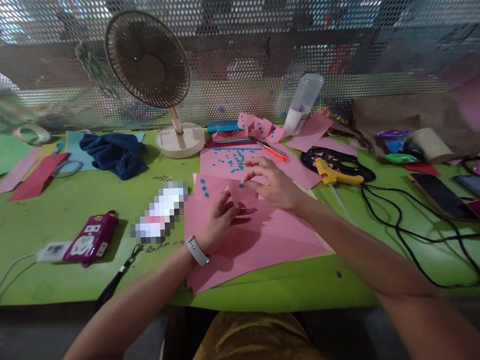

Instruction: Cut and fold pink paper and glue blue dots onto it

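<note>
My left hand (219, 219), a pale-banded watch on its wrist, is closed on a folded piece of pink paper (220, 183). A row of small blue paper squares (204, 187) sits on that paper's left part. My right hand (275, 185) pinches with thumb and forefinger at the paper's right part, where a small blue paper square (241, 184) shows at the fingertips. Under both hands lie large pink paper sheets (258, 240). Beyond them, loose blue paper bits (236, 160) are scattered on another pink sheet.
Behind stand a fan (180, 140), pink strips with blue dots (257, 127) and a clear bottle (305, 100). An orange cutter (273, 150) and a yellow glue gun (335, 175) lie to the right, with a black cable (400, 215). Left are a phone (162, 212) and purple power bank (92, 237).
</note>
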`<state>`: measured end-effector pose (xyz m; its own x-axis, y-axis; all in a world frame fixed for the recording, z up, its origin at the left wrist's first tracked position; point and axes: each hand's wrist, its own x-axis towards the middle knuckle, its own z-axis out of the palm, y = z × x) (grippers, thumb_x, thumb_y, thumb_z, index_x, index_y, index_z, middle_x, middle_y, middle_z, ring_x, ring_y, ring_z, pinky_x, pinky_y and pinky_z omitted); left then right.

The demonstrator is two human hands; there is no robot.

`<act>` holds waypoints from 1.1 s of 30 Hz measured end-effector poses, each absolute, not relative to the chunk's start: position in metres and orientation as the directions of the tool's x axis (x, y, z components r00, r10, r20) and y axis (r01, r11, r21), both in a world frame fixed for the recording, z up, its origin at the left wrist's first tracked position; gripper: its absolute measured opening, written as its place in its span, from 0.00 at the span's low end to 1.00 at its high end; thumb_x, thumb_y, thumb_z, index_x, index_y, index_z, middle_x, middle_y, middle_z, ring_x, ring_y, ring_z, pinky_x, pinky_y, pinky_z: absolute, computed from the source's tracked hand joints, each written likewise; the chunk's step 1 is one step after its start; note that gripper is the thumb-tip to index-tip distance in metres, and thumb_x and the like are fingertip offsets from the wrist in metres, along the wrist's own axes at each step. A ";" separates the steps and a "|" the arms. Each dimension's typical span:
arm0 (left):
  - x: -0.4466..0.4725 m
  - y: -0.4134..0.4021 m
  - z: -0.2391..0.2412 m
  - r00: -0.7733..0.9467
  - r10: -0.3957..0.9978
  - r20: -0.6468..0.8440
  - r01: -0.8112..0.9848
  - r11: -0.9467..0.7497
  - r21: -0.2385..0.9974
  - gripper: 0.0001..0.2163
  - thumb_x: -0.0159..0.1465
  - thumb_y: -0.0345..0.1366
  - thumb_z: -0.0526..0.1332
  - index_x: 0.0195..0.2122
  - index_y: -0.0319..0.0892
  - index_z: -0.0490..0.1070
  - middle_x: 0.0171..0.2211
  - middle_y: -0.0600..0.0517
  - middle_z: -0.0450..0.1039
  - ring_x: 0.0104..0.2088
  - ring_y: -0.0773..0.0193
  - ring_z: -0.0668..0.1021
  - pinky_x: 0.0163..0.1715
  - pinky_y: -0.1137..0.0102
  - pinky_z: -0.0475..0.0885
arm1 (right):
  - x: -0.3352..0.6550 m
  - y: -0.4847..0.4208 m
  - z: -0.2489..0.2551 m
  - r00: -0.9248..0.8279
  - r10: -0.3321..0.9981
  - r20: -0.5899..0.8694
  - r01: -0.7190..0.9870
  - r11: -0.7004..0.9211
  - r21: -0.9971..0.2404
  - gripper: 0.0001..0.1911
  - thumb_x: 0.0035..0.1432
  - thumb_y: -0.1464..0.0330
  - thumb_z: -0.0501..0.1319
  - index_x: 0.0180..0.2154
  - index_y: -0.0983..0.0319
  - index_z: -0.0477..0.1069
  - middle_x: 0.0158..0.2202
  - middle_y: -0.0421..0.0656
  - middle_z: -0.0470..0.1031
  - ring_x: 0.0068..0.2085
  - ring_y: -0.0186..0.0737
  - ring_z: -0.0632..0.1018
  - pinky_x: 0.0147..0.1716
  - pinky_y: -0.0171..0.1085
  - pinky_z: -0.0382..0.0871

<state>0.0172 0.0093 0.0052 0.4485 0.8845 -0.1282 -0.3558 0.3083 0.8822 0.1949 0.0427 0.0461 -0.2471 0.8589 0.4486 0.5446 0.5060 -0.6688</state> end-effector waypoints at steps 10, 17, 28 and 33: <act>0.016 0.008 0.011 0.464 0.875 -0.139 -0.386 0.341 0.857 0.22 0.59 0.35 0.67 0.54 0.46 0.64 0.32 0.55 0.71 0.43 0.55 0.81 0.46 0.61 0.75 | 0.174 0.040 0.015 -0.022 0.922 0.386 0.267 0.377 -0.887 0.06 0.56 0.64 0.63 0.33 0.60 0.73 0.52 0.48 0.70 0.55 0.45 0.71 0.50 0.45 0.70; 0.016 0.009 0.008 0.480 0.870 -0.116 -0.381 0.326 0.865 0.25 0.59 0.37 0.67 0.56 0.48 0.62 0.36 0.53 0.74 0.47 0.54 0.80 0.49 0.59 0.73 | 0.168 0.033 0.014 0.005 0.923 0.385 0.220 0.374 -0.901 0.06 0.58 0.64 0.62 0.35 0.60 0.73 0.51 0.49 0.70 0.56 0.43 0.71 0.54 0.44 0.68; 0.019 0.005 0.008 0.460 0.882 -0.108 -0.387 0.309 0.869 0.23 0.59 0.37 0.67 0.55 0.47 0.64 0.33 0.55 0.73 0.42 0.58 0.80 0.49 0.58 0.73 | 0.162 0.031 0.009 0.056 0.890 0.452 0.223 0.430 -0.875 0.07 0.60 0.63 0.60 0.35 0.60 0.71 0.48 0.48 0.71 0.52 0.43 0.73 0.52 0.44 0.68; 0.018 0.005 0.007 0.466 0.879 -0.099 -0.403 0.310 0.861 0.24 0.59 0.38 0.67 0.56 0.49 0.64 0.35 0.55 0.74 0.42 0.59 0.81 0.50 0.56 0.73 | 0.162 0.029 0.010 0.051 0.854 0.518 0.291 0.484 -0.825 0.07 0.61 0.63 0.59 0.36 0.59 0.70 0.48 0.49 0.71 0.52 0.44 0.73 0.51 0.45 0.69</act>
